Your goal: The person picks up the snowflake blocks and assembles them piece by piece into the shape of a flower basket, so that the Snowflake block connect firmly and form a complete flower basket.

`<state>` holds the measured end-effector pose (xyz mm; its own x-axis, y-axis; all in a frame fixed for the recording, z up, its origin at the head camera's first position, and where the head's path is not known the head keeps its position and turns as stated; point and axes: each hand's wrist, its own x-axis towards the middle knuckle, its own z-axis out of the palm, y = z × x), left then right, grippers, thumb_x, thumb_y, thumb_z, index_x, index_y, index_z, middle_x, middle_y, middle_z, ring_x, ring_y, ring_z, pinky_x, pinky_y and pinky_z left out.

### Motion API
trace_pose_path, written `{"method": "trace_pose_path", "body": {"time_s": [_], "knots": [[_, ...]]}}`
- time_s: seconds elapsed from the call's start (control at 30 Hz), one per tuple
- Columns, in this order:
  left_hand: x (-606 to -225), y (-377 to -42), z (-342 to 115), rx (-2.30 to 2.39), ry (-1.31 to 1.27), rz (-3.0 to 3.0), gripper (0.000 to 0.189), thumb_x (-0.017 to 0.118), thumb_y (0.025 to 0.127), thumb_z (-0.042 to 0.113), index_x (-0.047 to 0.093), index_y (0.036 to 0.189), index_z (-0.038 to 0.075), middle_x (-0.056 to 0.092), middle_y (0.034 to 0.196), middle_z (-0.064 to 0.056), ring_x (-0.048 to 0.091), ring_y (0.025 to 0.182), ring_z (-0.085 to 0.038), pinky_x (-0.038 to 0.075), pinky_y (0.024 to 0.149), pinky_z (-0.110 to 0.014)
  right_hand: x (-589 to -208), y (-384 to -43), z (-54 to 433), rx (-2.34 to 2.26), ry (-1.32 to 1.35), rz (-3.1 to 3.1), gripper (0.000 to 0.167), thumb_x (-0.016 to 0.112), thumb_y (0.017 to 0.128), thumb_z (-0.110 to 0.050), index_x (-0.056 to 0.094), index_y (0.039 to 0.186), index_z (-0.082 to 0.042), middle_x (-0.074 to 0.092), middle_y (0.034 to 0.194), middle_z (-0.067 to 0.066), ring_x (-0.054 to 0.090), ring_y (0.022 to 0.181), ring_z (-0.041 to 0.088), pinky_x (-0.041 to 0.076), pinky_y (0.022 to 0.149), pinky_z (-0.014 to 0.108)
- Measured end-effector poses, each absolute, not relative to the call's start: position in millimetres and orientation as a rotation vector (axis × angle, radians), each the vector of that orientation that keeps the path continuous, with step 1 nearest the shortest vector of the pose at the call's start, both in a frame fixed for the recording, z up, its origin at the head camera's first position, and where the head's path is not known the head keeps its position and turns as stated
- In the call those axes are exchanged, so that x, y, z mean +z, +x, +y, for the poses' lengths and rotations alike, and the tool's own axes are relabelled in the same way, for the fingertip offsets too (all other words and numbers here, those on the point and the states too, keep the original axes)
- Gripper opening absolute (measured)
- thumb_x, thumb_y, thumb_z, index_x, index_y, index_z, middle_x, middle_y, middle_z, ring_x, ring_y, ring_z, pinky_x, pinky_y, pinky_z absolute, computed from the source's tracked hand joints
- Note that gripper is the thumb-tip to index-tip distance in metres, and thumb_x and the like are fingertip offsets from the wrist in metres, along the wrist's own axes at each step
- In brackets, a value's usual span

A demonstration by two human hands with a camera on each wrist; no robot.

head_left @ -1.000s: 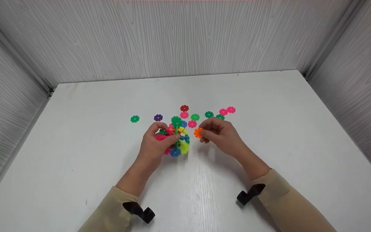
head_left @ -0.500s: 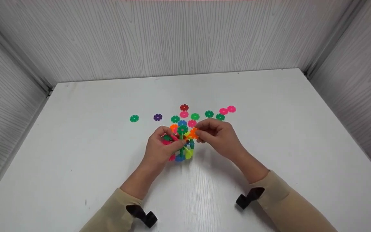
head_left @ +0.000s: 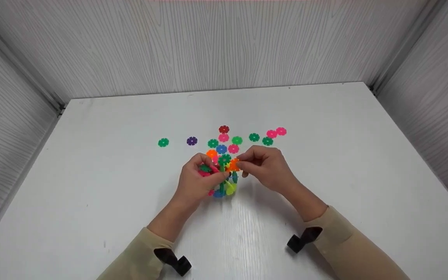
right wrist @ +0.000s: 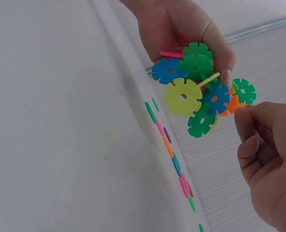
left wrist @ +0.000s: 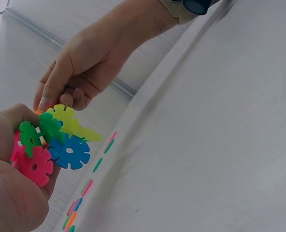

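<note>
My left hand [head_left: 196, 178] grips a cluster of interlocked plastic snowflake discs [right wrist: 196, 67], raised over the white table. Green, yellow, blue and pink discs jut out from it at different angles. Between thumb and fingertips, my right hand [head_left: 268, 169] pinches an orange snowflake disc [head_left: 234, 165] at the cluster's right side. In the right wrist view, that orange disc overlaps a blue disc [right wrist: 215, 104] of the cluster. A yellow disc [left wrist: 62, 116] and a blue disc [left wrist: 60, 151] face the left wrist camera. The left palm and fingers hide part of the cluster.
Several loose snowflake discs lie flat beyond the hands, among them a dark red one [head_left: 224, 129], a purple one [head_left: 191, 140] and a green one [head_left: 163, 142]. Two pink discs [head_left: 281, 131] lie to the right. Grey wood-grain panels [head_left: 216, 46] enclose the table [head_left: 111, 155].
My left hand has moved right and slightly nearer the body with the cluster. The orange disc in my right hand, apart from the cluster a second ago, now meets its right side.
</note>
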<state>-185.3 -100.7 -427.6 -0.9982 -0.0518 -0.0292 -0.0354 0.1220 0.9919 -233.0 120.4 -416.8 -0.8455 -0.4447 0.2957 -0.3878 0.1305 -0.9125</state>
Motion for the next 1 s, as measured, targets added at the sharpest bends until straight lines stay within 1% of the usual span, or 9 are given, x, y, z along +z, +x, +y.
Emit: {"method": "trace_pose_path", "body": {"time_s": [0.17, 0.23, 0.33, 0.43, 0.53, 0.67, 0.77, 0.9, 1.0], "knots": [[-426.3, -184.1, -100.5, -2.064, 0.060, -2.377, 0.041, 0.092, 0.082, 0.011, 0.056, 0.103, 0.013, 0.062, 0.114, -0.010, 0.061, 0.117, -0.025, 0.063, 0.087, -0.033, -412.9, -233.0, 120.4, -1.760, -0.854, 2.342, 0.008, 0.078, 0.098, -0.015, 0.081, 0.105, -0.010, 0.077, 0.092, 0.004, 0.071, 0.072, 0.025, 0.061, 0.071, 0.029], [-426.3, -184.0, -99.6, -2.067, 0.053, -2.392, 0.042, 0.092, 0.082, 0.012, 0.056, 0.104, 0.013, 0.062, 0.116, -0.010, 0.061, 0.117, -0.025, 0.063, 0.086, -0.033, -412.7, -233.5, 120.7, -1.744, -0.863, 2.340, 0.009, 0.078, 0.099, -0.016, 0.081, 0.106, -0.011, 0.077, 0.093, 0.003, 0.071, 0.072, 0.025, 0.062, 0.071, 0.032], [-426.4, -184.4, -98.7, -2.105, 0.049, -2.389, 0.042, 0.091, 0.084, 0.014, 0.056, 0.106, 0.013, 0.061, 0.119, -0.010, 0.061, 0.118, -0.026, 0.063, 0.086, -0.033, -413.5, -235.6, 121.9, -1.773, -0.872, 2.313, 0.010, 0.077, 0.100, -0.015, 0.080, 0.107, -0.009, 0.077, 0.094, 0.006, 0.070, 0.074, 0.028, 0.063, 0.073, 0.036], [-426.8, -185.6, -99.9, -2.142, 0.053, -2.367, 0.041, 0.090, 0.086, 0.016, 0.056, 0.107, 0.013, 0.060, 0.120, -0.010, 0.061, 0.119, -0.026, 0.062, 0.087, -0.032, -414.5, -237.8, 123.2, -1.807, -0.877, 2.279, 0.012, 0.075, 0.100, -0.012, 0.079, 0.111, -0.007, 0.077, 0.098, 0.007, 0.071, 0.078, 0.031, 0.064, 0.077, 0.035], [-426.6, -186.3, -103.1, -2.158, 0.054, -2.366, 0.040, 0.089, 0.087, 0.018, 0.056, 0.107, 0.013, 0.062, 0.116, -0.011, 0.062, 0.116, -0.026, 0.062, 0.087, -0.032, -414.4, -238.9, 123.7, -1.819, -0.866, 2.270, 0.014, 0.074, 0.101, -0.010, 0.078, 0.114, -0.006, 0.077, 0.100, 0.008, 0.072, 0.082, 0.031, 0.063, 0.080, 0.032], [-426.4, -186.3, -106.7, -2.143, 0.026, -2.430, 0.041, 0.090, 0.086, 0.023, 0.056, 0.107, 0.013, 0.067, 0.107, -0.010, 0.066, 0.106, -0.026, 0.062, 0.085, -0.031, -413.8, -238.4, 123.2, -1.805, -0.847, 2.288, 0.013, 0.075, 0.100, -0.011, 0.077, 0.112, -0.005, 0.076, 0.099, 0.008, 0.071, 0.082, 0.029, 0.063, 0.080, 0.030], [-426.4, -186.0, -107.0, -2.136, -0.016, -2.480, 0.046, 0.091, 0.086, 0.026, 0.059, 0.117, 0.016, 0.072, 0.106, -0.009, 0.070, 0.102, -0.026, 0.062, 0.085, -0.033, -412.9, -237.7, 122.2, -1.791, -0.848, 2.304, 0.012, 0.075, 0.100, -0.011, 0.078, 0.110, -0.005, 0.076, 0.098, 0.007, 0.071, 0.081, 0.027, 0.063, 0.079, 0.031], [-426.4, -185.5, -105.0, -2.129, -0.051, -2.489, 0.054, 0.089, 0.087, 0.026, 0.067, 0.136, 0.021, 0.072, 0.120, -0.006, 0.067, 0.113, -0.024, 0.062, 0.091, -0.035, -410.5, -236.7, 121.7, -1.801, -0.849, 2.312, 0.013, 0.076, 0.100, -0.013, 0.078, 0.110, -0.006, 0.077, 0.102, 0.006, 0.073, 0.084, 0.027, 0.063, 0.080, 0.031], [-424.8, -185.4, -104.1, -2.135, -0.034, -2.465, 0.048, 0.088, 0.089, 0.023, 0.073, 0.135, 0.020, 0.069, 0.127, -0.003, 0.061, 0.123, -0.022, 0.060, 0.095, -0.035, -409.5, -237.0, 123.1, -1.827, -0.866, 2.307, 0.016, 0.076, 0.100, -0.014, 0.077, 0.113, -0.005, 0.077, 0.105, 0.005, 0.073, 0.091, 0.029, 0.063, 0.083, 0.031]]}}
